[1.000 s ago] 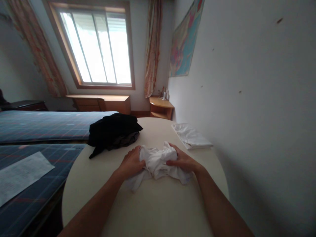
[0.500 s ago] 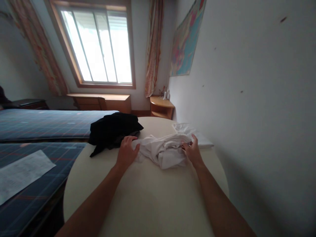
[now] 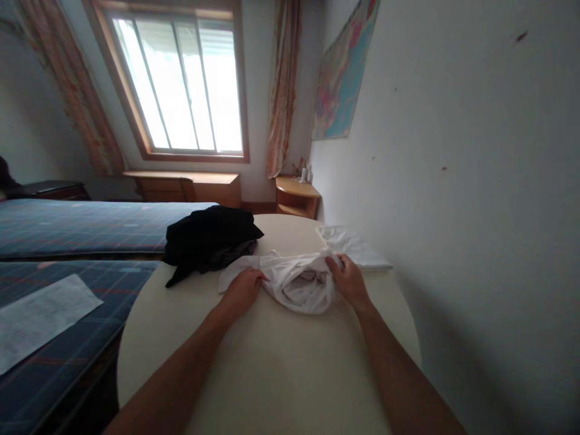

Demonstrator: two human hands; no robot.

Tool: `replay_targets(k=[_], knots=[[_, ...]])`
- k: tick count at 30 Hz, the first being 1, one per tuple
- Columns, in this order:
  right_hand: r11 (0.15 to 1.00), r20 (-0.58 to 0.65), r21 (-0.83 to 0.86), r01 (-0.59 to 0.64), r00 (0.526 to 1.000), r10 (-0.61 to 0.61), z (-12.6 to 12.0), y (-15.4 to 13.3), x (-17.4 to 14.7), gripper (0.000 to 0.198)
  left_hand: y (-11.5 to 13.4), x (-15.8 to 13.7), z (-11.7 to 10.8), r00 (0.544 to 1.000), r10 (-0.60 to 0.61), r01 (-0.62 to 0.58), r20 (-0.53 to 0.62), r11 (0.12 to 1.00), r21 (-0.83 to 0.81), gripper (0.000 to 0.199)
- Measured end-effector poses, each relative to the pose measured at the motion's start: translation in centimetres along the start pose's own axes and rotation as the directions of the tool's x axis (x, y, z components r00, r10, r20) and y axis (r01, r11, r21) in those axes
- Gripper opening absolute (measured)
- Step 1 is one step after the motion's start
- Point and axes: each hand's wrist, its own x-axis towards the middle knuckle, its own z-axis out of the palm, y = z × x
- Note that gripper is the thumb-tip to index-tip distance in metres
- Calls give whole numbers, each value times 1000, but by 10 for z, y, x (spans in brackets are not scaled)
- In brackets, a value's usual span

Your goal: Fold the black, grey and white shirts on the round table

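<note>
A crumpled white shirt (image 3: 302, 289) lies on the round cream table (image 3: 281, 368), with a rounded opening in its folds facing me. My left hand (image 3: 246, 287) is closed on its near left part, thumb and fingers pinching the cloth. Past that hand, a flat flap like a sleeve spreads to the left. At the other side my right hand (image 3: 350, 280) grips the upper right edge of the cloth, its fingertips partly hidden in the folds.
A heap of black cloth (image 3: 211, 235) rests at the table's far left. Behind my right hand lies a flat folded white cloth (image 3: 357, 249). Plaid mattresses (image 3: 131, 290), one with a paper sheet (image 3: 43, 320), stand left; a wall (image 3: 480, 241) rises right.
My left hand has moved right and closed on the fabric, uncovering the flap at the left. My right hand has shifted slightly left, and the rounded opening now shows.
</note>
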Motion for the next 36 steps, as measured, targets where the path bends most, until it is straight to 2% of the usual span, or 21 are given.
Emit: replay_targets(k=[2,4,5,7,9,11,13,15,17,20,22,24,25,27,29,31,32,33,36], knots=[[998,-222,11,-68,973,69,-3,12,7,51,-7,4,-9,977,-62,65,-202,998,9,25],[995,-378,29,-100,920,104,-5,23,12,51,-12,8,-18,921,-100,110,-377,994,5,25],[996,-426,23,-86,901,88,-5,27,14,51,-13,9,-21,892,-114,124,-437,992,-6,25],[999,-464,-45,2,886,-23,-5,29,15,50,-13,10,-24,861,-139,139,-490,990,-37,23],[984,-412,-125,125,896,-166,-4,24,12,46,-9,9,-20,868,-161,152,-469,987,-57,21],[962,-265,-157,222,929,-257,0,12,6,40,-2,7,-11,905,-129,120,-404,992,-48,19],[948,-53,-176,265,959,-278,5,-2,-2,36,4,3,0,951,-26,20,-309,1000,-22,25],[935,143,-227,273,959,-245,9,-13,-8,33,7,-1,10,977,81,-82,-198,997,5,39],[923,264,-288,257,947,-181,12,-20,-13,30,7,-5,17,987,128,-127,-96,992,19,47],[927,379,-274,257,915,-142,11,-26,-18,20,4,-7,20,993,116,-116,9,993,21,30],[961,477,-101,256,861,-179,9,-30,-21,24,1,-4,17,998,65,-65,0,998,12,17],[972,552,154,176,801,-233,8,-33,-23,38,-1,1,10,992,-1,0,-125,1000,-12,17],[958,564,261,117,787,-250,9,-35,-24,44,-2,4,5,974,-33,28,-224,999,-27,17],[931,526,359,62,811,-256,9,-36,-24,48,-4,9,-5,901,-96,76,-422,995,-64,16],[936,432,319,147,857,-282,11,-35,-23,39,-5,11,-15,812,-180,123,-555,983,-138,16],[932,355,217,289,866,-352,13,-30,-21,35,-4,12,-20,758,-267,153,-595,960,-237,18],[922,342,173,346,857,-385,14,-27,-20,42,-4,11,-20,758,-301,162,-579,946,-279,20],[913,345,138,383,846,-407,16,-23,-19,50,-2,11,-18,777,-321,175,-542,936,-305,21],[912,392,44,408,833,-391,21,-14,-19,63,2,7,-5,894,-267,181,-359,950,-255,24]])
